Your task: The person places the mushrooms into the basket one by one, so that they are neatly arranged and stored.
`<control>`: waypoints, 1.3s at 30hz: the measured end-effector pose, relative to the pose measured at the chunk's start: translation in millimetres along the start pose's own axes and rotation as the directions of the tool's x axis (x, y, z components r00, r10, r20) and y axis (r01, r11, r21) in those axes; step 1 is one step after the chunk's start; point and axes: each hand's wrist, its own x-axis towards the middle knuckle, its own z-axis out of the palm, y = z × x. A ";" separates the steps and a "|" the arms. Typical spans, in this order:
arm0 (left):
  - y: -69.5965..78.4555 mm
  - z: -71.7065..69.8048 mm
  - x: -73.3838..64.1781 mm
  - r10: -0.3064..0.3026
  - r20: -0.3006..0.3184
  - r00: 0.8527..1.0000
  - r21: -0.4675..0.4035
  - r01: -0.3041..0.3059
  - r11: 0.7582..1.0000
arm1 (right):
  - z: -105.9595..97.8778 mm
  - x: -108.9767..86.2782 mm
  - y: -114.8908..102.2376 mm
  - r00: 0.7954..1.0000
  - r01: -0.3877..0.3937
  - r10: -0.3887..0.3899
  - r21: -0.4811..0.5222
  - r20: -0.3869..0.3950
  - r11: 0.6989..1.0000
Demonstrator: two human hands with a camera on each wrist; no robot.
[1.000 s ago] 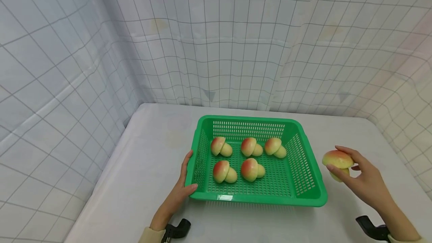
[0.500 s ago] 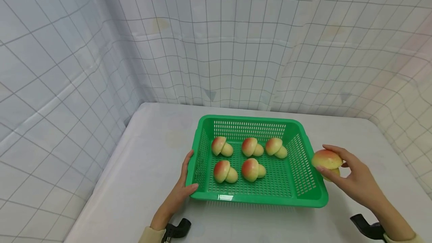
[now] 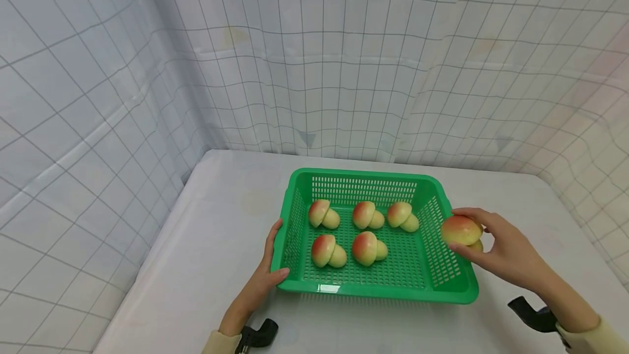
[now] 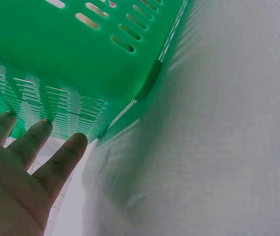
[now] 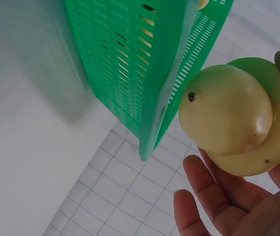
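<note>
A green plastic basket (image 3: pixel 373 292) sits on the white-covered table, with several mushroom-shaped toys (image 3: pixel 365 248) inside, red-and-yellow caps on pale stems. My left hand (image 3: pixel 257 283) holds the basket's near left corner, thumb over the rim. In the left wrist view its fingers (image 4: pixel 64 160) lie straight along the slotted outer wall. My right hand (image 3: pixel 506 247) pinches another toy mushroom (image 3: pixel 461 229) between thumb and fingers, above the basket's right rim. Seen in the right wrist view, the rounded stem end of that mushroom (image 5: pixel 223 108) faces the camera, a small dark spot on it.
White table cover (image 3: pixel 216 234) extends on both sides of the basket. White grid-patterned curtains (image 3: pixel 314 70) hang behind and at the sides. Black wrist mounts (image 3: pixel 260 334) sit on both wrists.
My right hand has moved left with the toy mushroom, from beside the basket to over its right rim. The left hand and the basket stay in place.
</note>
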 end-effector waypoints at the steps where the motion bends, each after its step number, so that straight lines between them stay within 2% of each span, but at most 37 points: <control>1: 0.1 0.1 -0.1 0.000 0.000 1.000 0.000 0.000 1.000 | -0.9 1.4 -0.6 1.000 0.007 -0.007 -0.006 0.009 1.000; 5: 0.3 0.2 -0.3 0.008 0.002 1.000 0.013 -0.008 1.000 | -3.2 5.4 -3.9 0.998 0.010 -0.009 -0.016 0.061 1.000; 13: -0.1 -0.2 -1.8 0.017 0.003 1.000 0.037 -0.017 0.999 | -3.0 13.5 -8.1 0.987 0.067 -0.064 -0.016 0.146 0.998; 24: -0.1 -0.6 -2.0 0.000 -0.008 1.000 0.026 0.000 1.000 | 0.3 35.2 -15.0 0.954 0.135 -0.115 -0.055 0.276 0.989; 29: -0.2 -0.8 -1.7 -0.001 -0.006 1.000 0.018 0.001 1.000 | 4.1 46.0 -24.0 0.929 0.210 -0.194 -0.019 0.314 0.977; 33: 0.2 -0.9 -1.4 0.004 -0.002 1.000 0.014 -0.004 1.000 | 8.1 54.7 -28.8 0.900 0.281 -0.259 -0.013 0.351 0.960; 36: 0.2 -0.8 -1.0 0.008 0.002 1.000 0.010 -0.008 1.000 | 9.5 61.0 -30.0 0.876 0.312 -0.281 -0.014 0.392 0.950; 39: -0.2 -0.7 -0.5 0.013 0.005 1.000 0.010 -0.013 1.000 | 10.4 67.0 -29.6 0.857 0.306 -0.272 -0.008 0.439 0.952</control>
